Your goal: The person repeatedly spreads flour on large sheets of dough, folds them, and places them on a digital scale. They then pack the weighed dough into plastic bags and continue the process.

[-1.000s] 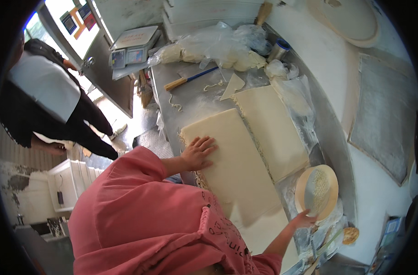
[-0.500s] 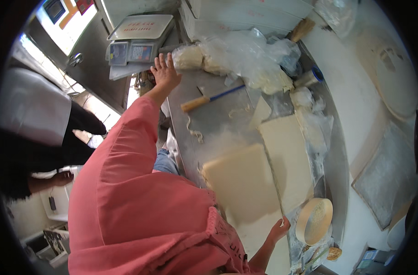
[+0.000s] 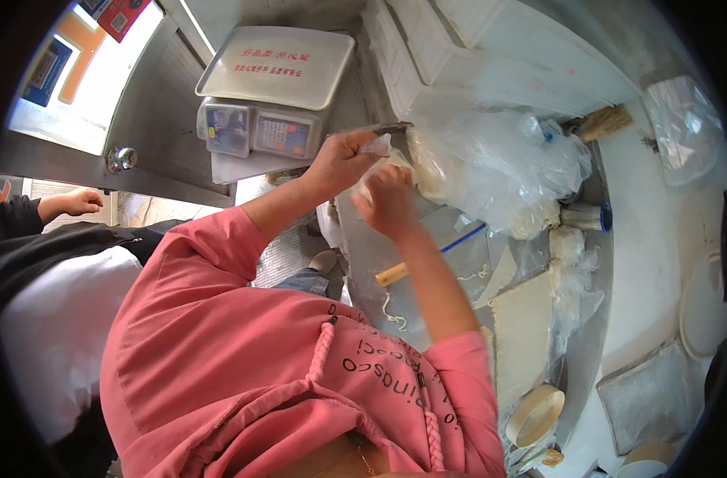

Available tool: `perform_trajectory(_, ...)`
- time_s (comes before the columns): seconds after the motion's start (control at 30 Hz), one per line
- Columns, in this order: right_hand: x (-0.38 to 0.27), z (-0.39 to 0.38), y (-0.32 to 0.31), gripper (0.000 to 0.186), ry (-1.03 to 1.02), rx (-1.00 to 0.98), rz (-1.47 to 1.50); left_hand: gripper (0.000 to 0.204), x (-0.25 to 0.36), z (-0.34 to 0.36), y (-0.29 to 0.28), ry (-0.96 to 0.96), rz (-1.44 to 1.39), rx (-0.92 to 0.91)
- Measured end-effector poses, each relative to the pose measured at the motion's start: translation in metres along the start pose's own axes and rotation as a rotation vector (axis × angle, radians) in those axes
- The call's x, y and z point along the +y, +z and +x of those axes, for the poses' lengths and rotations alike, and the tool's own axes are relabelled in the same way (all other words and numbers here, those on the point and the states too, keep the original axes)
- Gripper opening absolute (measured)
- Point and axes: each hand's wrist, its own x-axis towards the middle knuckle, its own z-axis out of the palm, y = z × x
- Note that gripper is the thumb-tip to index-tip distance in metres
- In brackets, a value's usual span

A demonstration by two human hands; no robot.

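Observation:
At the far left end of the metal worktable, my left hand [image 3: 341, 166] pinches the edge of a clear plastic bag [image 3: 379, 148]. Pale contents show through the bag. My right hand [image 3: 391, 201], somewhat blurred, lies against the bag's near side with its fingers curled; whether it grips the bag is hard to tell. Beside my right forearm lies a long tool with a wooden handle [image 3: 392, 275] and a blue strip. Further right a pale dough sheet [image 3: 524, 334] is partly hidden by my right sleeve.
A weighing scale [image 3: 276, 68] stands beyond my left hand. Plastic-wrapped pale bundles [image 3: 491, 171] line the table's back, near a blue-ended roll [image 3: 585, 217]. A round sieve-like hoop [image 3: 536, 416] sits at right. Another person's hand [image 3: 80, 202] is at the far left.
My right hand has left the dough sheet's near edge and moved up to the bag. My left hand, spread before, now holds the plastic. The view has shifted toward the scale.

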Motion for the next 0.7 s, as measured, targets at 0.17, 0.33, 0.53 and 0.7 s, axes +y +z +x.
perform_trajectory(0.17,0.052,-0.018,-0.051,0.012,-0.035,-0.558,-0.623,0.017,-0.003,0.001,-0.050,-0.217,-0.518,0.108)
perform_trajectory(0.33,0.065,-0.009,-0.119,0.013,0.095,-0.798,-0.657,0.018,0.036,0.003,-0.053,-0.375,-0.714,-0.114)
perform_trajectory(0.53,0.028,0.083,-0.187,0.019,-0.044,-0.339,-0.239,0.023,0.076,0.053,-0.123,0.180,-0.337,0.012)
perform_trajectory(0.7,-0.005,0.162,-0.181,0.017,-0.362,-0.103,-0.112,0.018,0.120,0.072,-0.202,0.311,-0.190,0.350)
